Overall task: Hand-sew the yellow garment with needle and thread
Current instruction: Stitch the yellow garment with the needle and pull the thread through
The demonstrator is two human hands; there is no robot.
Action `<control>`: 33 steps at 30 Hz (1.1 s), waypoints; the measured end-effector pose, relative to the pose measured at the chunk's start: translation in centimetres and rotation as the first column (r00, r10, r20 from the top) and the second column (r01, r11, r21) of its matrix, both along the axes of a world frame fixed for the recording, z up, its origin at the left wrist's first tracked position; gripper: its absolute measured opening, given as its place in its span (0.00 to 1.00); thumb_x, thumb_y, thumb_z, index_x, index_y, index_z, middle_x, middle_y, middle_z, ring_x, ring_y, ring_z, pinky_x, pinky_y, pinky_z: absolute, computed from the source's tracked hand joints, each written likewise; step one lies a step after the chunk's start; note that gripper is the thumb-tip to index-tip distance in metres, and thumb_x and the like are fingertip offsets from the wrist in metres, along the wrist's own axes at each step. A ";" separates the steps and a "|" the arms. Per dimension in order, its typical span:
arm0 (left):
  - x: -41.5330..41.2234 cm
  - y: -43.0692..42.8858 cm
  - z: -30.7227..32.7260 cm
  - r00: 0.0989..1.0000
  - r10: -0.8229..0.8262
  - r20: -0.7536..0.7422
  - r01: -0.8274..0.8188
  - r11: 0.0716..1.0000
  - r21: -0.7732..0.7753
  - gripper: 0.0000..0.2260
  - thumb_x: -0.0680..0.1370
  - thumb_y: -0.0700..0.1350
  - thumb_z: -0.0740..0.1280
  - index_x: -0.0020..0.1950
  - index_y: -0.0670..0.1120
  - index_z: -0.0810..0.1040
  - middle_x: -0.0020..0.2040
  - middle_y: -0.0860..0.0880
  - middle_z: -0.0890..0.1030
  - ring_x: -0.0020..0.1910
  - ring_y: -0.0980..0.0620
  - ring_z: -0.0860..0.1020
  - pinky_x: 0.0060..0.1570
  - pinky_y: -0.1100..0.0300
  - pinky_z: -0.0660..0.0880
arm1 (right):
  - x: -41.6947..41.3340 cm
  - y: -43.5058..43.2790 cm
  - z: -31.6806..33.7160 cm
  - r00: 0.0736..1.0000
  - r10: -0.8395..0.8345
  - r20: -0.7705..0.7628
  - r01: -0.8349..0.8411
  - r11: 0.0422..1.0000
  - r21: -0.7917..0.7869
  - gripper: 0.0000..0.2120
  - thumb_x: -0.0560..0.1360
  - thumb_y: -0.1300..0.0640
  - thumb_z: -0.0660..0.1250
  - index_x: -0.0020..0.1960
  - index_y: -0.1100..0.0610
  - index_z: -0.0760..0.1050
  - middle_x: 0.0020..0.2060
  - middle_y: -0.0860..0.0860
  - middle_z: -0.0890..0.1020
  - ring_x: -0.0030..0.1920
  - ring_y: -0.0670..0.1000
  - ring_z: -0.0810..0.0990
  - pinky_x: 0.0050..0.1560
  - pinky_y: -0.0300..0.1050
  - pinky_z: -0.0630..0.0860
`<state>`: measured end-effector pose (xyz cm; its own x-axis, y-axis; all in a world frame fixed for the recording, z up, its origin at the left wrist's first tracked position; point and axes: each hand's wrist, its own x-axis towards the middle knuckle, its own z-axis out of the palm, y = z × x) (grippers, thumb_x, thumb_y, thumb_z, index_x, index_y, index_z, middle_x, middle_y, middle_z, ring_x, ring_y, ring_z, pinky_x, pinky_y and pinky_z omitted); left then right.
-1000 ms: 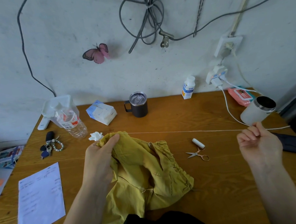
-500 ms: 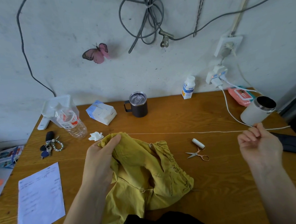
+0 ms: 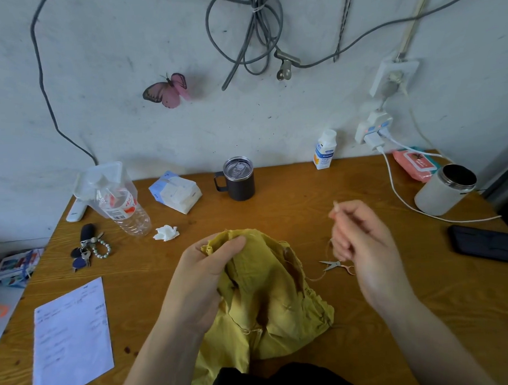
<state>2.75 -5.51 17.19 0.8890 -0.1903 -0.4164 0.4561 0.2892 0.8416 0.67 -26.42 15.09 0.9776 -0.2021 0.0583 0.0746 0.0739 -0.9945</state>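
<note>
Two hands in view over wooden table [image 3: 280, 211]. At centre, toward near edge: yellow garment [image 3: 270, 297], crumpled, lower part hanging off the edge. On its bunched top edge: left hand [image 3: 207, 274], fingers and thumb curled tight on the cloth. Just right of garment, raised: right hand [image 3: 363, 245], blurred, fingers curled, thumb and forefinger pinched on thin needle [image 3: 337, 207]. Slack thread [image 3: 317, 278] between garment and that hand. Small scissors [image 3: 331, 265] flat on table, partly behind right hand.

Behind the yellow garment [image 3: 270, 294], bare desk [image 3: 292, 208] runs to the dark mug [image 3: 239, 179]. Just right of the garment lie small scissors [image 3: 331, 264]; behind-left of it, a crumpled tissue [image 3: 166, 232] and keys [image 3: 86, 251].
</note>
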 end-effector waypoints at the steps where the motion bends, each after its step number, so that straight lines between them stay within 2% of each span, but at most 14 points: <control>1: -0.1 -0.1 0.1 1.000 -0.012 0.006 0.012 1.000 0.002 0.08 0.68 0.44 0.70 0.42 0.42 0.86 0.44 0.40 0.86 0.43 0.45 0.85 0.37 0.60 0.80 | -0.1 0.7 0.3 0.997 0.065 0.031 -0.061 0.991 -0.117 0.09 0.78 0.63 0.56 0.44 0.57 0.73 0.25 0.46 0.70 0.26 0.44 0.65 0.26 0.36 0.64; 4: -0.3 -0.3 0.2 0.999 -0.027 0.024 0.027 1.000 0.006 0.07 0.68 0.44 0.70 0.41 0.43 0.86 0.44 0.41 0.86 0.43 0.45 0.85 0.39 0.60 0.80 | -0.3 2.6 1.0 0.971 0.216 0.106 -0.158 0.904 -0.397 0.07 0.78 0.60 0.59 0.44 0.55 0.74 0.27 0.46 0.72 0.27 0.44 0.68 0.28 0.36 0.66; 7: -0.5 -0.4 0.2 0.999 -0.030 0.030 0.029 0.999 0.019 0.06 0.67 0.44 0.71 0.40 0.45 0.86 0.43 0.41 0.86 0.42 0.46 0.85 0.39 0.60 0.80 | -0.3 3.7 1.3 0.945 0.296 0.137 -0.156 0.780 -0.605 0.05 0.78 0.58 0.60 0.45 0.56 0.74 0.29 0.47 0.75 0.29 0.48 0.73 0.29 0.42 0.71; 12: -0.7 -0.6 0.5 0.997 -0.060 0.049 0.060 0.998 -0.005 0.05 0.67 0.44 0.71 0.39 0.44 0.86 0.41 0.42 0.86 0.40 0.48 0.85 0.38 0.60 0.80 | -0.2 4.3 1.5 0.942 0.296 0.156 -0.100 0.692 -0.715 0.04 0.77 0.58 0.64 0.45 0.58 0.77 0.31 0.48 0.80 0.30 0.46 0.77 0.30 0.44 0.74; 22: -0.6 -0.6 0.4 0.996 -0.058 0.069 0.058 0.998 0.009 0.06 0.68 0.44 0.72 0.39 0.43 0.86 0.43 0.41 0.86 0.42 0.46 0.85 0.40 0.59 0.80 | -0.2 3.9 2.0 0.951 0.255 0.176 -0.049 0.685 -0.727 0.05 0.75 0.58 0.67 0.46 0.57 0.81 0.33 0.48 0.82 0.33 0.46 0.80 0.31 0.48 0.77; 26: -0.6 -0.6 0.2 0.990 -0.085 0.113 0.076 0.993 0.088 0.08 0.68 0.46 0.72 0.41 0.43 0.86 0.44 0.41 0.86 0.45 0.44 0.85 0.46 0.55 0.80 | 0.0 3.8 2.0 0.952 0.267 0.147 -0.082 0.690 -0.720 0.05 0.75 0.57 0.67 0.46 0.56 0.81 0.33 0.47 0.82 0.34 0.46 0.80 0.33 0.49 0.77; 28: -0.7 -0.5 0.3 0.983 -0.108 0.146 0.086 0.985 0.146 0.10 0.67 0.48 0.72 0.42 0.43 0.85 0.45 0.41 0.86 0.46 0.43 0.84 0.48 0.52 0.80 | 0.1 3.5 2.0 0.957 0.276 0.093 -0.139 0.714 -0.686 0.05 0.75 0.56 0.66 0.47 0.54 0.80 0.32 0.45 0.82 0.34 0.45 0.80 0.36 0.48 0.78; 30: -0.7 -0.4 0.4 0.974 -0.140 0.177 0.105 0.975 0.197 0.10 0.66 0.49 0.72 0.41 0.44 0.85 0.43 0.42 0.86 0.43 0.44 0.84 0.45 0.56 0.80 | 0.4 3.0 1.9 0.949 0.314 -0.020 -0.260 0.747 -0.612 0.07 0.75 0.55 0.66 0.53 0.50 0.77 0.27 0.42 0.78 0.30 0.42 0.76 0.37 0.39 0.76; 33: -0.7 -0.2 0.7 0.955 -0.207 0.212 0.155 0.959 0.238 0.07 0.68 0.47 0.72 0.39 0.45 0.85 0.40 0.44 0.86 0.40 0.47 0.84 0.40 0.61 0.79 | 1.0 2.0 2.0 0.864 0.457 -0.213 -0.504 0.778 -0.375 0.17 0.77 0.58 0.65 0.64 0.47 0.71 0.23 0.45 0.72 0.26 0.41 0.69 0.32 0.31 0.68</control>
<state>2.05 -5.69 17.89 0.9246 -0.2856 -0.2519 0.2682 0.0190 0.9632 1.63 -24.42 17.11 0.9460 0.3142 -0.0800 0.0325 -0.3376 -0.9407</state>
